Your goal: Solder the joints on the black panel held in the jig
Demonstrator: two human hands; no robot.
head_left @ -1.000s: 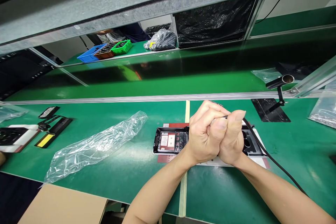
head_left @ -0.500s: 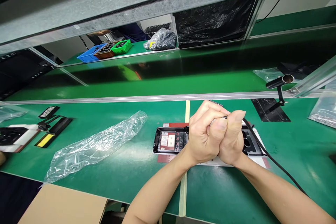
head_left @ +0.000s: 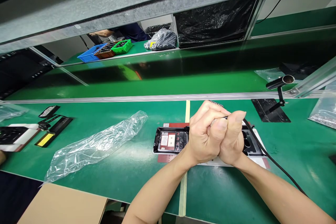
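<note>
My left hand and my right hand are pressed together, both closed, with the thumbs side by side on top. A black cable leads from the right hand down to the lower right. A small dark bit of it shows between the thumbs; the rest of what the hands enclose is hidden. Below and behind them lies a long black plastic housing, its open left end showing a row of round reddish spots and white labels. Its right end has round openings. The housing rests on a red and white backing, and my hands cover its middle.
A clear plastic bag lies to the left on the green bench. Beyond it are black parts with a yellow label. A black tube on a stand stands right. Bins and a co-worker's arm are behind.
My hands and the cable stay practically where they were. At the back, the co-worker's forearm now shows further out above the bins.
</note>
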